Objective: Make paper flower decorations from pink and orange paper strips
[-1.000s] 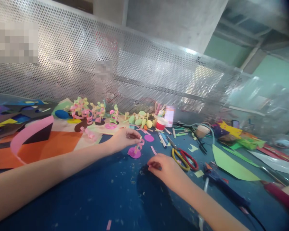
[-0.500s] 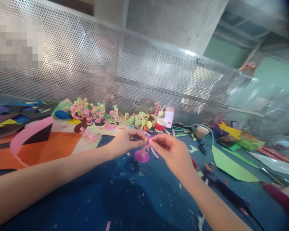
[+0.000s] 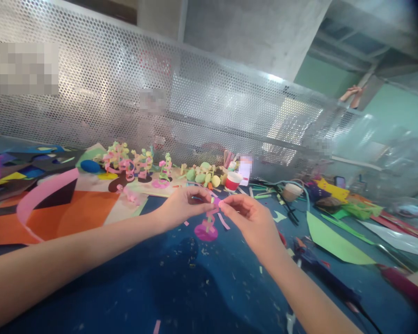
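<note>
Between my fingertips is a small paper figure with a round magenta base (image 3: 206, 232) and a curling pink paper stem (image 3: 212, 217). My left hand (image 3: 184, 204) comes in from the left and pinches the figure's top, where a bit of pale green shows. My right hand (image 3: 252, 215) is closed too, thumb and forefinger together at the same spot, with a tiny pink tip between them. Whether that tip belongs to the figure I cannot tell. The base hangs tilted below the hands, above the blue table (image 3: 174, 278).
Similar curly paper figures (image 3: 164, 174) stand at the back left, beside orange paper (image 3: 73, 213). A red-and-white paper cup (image 3: 233, 181) is behind my hands. At right lie a green paper sheet (image 3: 334, 239) and a dark blue glue gun (image 3: 325, 271) with a cord. Paper scraps dot the table.
The figure's base has dropped slightly and tilted more towards me. My hands have barely moved and stay pinched together. In the background, another person's raised hands have shifted left.
</note>
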The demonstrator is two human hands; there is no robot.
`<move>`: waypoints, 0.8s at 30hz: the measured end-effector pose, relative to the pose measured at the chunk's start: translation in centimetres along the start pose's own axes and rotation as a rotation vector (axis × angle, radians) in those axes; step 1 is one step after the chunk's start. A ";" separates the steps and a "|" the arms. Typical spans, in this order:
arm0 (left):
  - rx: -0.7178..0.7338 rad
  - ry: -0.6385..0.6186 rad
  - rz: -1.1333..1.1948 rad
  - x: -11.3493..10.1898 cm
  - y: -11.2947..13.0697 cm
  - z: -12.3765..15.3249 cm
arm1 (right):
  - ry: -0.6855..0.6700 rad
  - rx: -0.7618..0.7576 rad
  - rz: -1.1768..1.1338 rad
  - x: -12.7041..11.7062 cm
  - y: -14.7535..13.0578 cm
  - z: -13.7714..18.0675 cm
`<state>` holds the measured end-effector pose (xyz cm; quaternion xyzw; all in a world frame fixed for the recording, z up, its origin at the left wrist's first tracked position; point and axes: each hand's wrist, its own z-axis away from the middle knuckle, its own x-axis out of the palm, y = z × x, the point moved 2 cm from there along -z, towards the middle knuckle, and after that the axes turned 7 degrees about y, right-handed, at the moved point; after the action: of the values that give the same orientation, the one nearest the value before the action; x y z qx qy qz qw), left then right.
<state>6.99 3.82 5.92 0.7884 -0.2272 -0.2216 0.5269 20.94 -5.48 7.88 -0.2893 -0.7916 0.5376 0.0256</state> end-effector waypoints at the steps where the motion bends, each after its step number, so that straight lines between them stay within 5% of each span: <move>1: 0.011 0.003 -0.010 0.0 0.0 0.0 | -0.008 0.002 -0.007 0.1 0.1 0.0; 6: 0.018 0.000 -0.088 -0.2 -0.1 0.1 | -0.059 -0.015 0.024 0.2 0.3 0.2; 13: 0.008 -0.002 -0.152 -0.8 -1.8 -0.5 | -0.230 -0.030 0.582 -1.1 2.9 2.0; 17: -0.037 0.011 -0.165 -1.0 -2.8 -0.8 | -0.307 0.033 0.572 -2.0 4.2 3.2; 20: -0.083 0.002 -0.143 -1.2 -2.9 -0.9 | -0.229 0.068 0.529 -4.1 3.6 3.3; 24: -0.096 0.020 -0.147 -1.7 -2.6 -1.1 | -0.064 0.116 0.703 -9.9 3.4 2.8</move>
<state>6.60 6.47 4.03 0.7791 -0.1526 -0.2622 0.5486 29.61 -11.75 6.45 -0.5250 -0.6120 0.5666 -0.1694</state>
